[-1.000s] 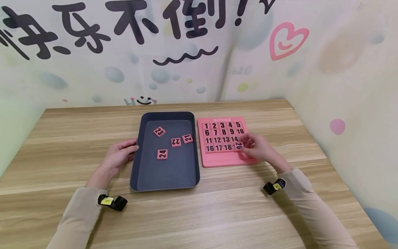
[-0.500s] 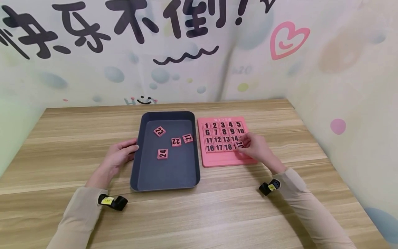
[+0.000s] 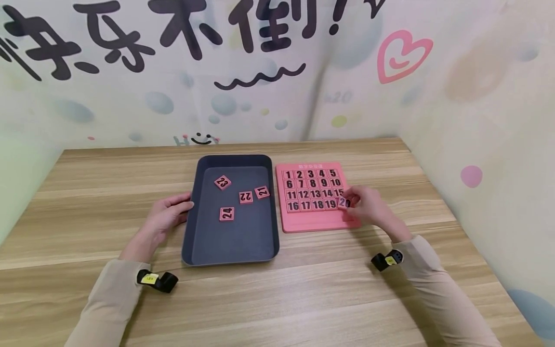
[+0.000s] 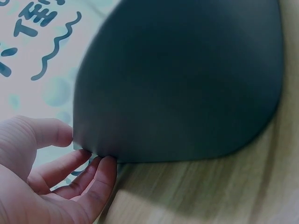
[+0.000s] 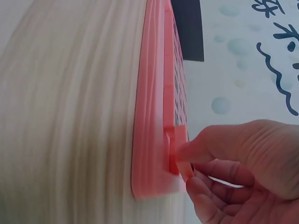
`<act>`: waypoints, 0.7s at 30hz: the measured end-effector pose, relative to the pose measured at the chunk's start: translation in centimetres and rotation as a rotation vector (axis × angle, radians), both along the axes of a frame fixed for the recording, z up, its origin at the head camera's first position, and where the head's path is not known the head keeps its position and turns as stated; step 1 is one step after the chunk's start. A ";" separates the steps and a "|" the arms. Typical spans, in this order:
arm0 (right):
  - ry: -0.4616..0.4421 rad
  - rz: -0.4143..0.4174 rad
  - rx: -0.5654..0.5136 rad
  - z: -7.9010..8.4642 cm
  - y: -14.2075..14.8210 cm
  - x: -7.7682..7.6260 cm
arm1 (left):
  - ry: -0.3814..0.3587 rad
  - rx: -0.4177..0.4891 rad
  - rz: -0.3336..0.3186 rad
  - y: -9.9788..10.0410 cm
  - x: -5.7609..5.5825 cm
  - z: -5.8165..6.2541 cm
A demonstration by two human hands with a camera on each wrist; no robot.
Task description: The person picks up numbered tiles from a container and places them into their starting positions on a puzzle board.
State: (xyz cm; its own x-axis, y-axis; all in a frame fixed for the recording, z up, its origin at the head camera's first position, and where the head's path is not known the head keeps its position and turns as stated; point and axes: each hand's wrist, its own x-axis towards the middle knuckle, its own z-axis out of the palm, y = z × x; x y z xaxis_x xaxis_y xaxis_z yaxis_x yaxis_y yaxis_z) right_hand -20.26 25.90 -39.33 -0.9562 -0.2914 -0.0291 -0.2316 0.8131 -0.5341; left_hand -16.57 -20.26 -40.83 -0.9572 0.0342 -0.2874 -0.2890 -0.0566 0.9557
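My right hand (image 3: 368, 206) pinches the number 20 tile (image 3: 343, 202) between thumb and fingers. In the right wrist view that pink tile (image 5: 181, 151) is tilted at the end of the bottom row. Beneath it lies the pink number board (image 3: 316, 223), with tiles 1 to 19 in ordered rows. My left hand (image 3: 166, 214) grips the left rim of the dark tray (image 3: 234, 248), thumb on one side and fingertips on the other in the left wrist view. Inside the tray lie tile 23 (image 3: 223, 182), tile 22 (image 3: 245, 197), tile 21 (image 3: 262, 192) and tile 24 (image 3: 227, 214).
Tray and board stand side by side on a wooden table (image 3: 303, 299). A printed wall (image 3: 243, 111) rises behind the table's far edge, and another wall (image 3: 485, 144) borders its right side.
Tile 20, sideways over the bottom row's right end earlier, has turned nearly upright. My right hand has shifted slightly right, so tiles 15 and 19 show. My left hand stays at the tray.
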 end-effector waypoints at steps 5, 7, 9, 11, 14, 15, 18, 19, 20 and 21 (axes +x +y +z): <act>0.018 0.058 0.015 0.2 0.3 -0.2 | -0.022 -0.015 -0.003 0.0 0.0 0.2; 0.025 0.082 0.022 0.2 0.4 -0.4 | -0.030 -0.027 -0.004 0.1 0.0 0.3; 0.028 0.103 0.025 0.3 0.5 -0.5 | -0.036 -0.036 -0.006 0.1 0.0 0.3; 0.028 0.124 0.032 0.3 0.5 -0.7 | -0.038 -0.037 -0.006 0.1 -0.1 0.3; 0.020 0.146 0.034 0.3 0.5 -0.8 | -0.035 -0.035 -0.002 0.1 -0.1 0.3; 0.018 0.149 0.031 0.3 0.4 -0.9 | -0.033 -0.034 -0.001 0.1 -0.1 0.3; 0.030 0.137 0.025 0.1 0.3 -0.9 | -0.033 -0.034 0.015 0.1 -0.2 0.3; 0.037 0.131 0.021 0.0 0.3 -0.8 | -0.033 -0.039 0.015 0.1 -0.2 0.3; 0.042 0.123 0.017 0.0 0.3 -0.8 | -0.034 -0.046 0.012 0.1 -0.2 0.3; 0.048 0.114 0.016 -0.1 0.3 -0.8 | -0.035 -0.045 0.013 0.1 -0.2 0.3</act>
State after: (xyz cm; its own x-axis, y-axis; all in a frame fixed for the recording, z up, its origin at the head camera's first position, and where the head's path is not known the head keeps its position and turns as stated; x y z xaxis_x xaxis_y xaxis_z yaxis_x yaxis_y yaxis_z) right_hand -21.07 26.17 -39.47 -0.9174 -0.3978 0.0109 -0.3478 0.7883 -0.5075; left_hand -16.73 -20.19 -40.54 -0.9468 0.0080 -0.3218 -0.3219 -0.0183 0.9466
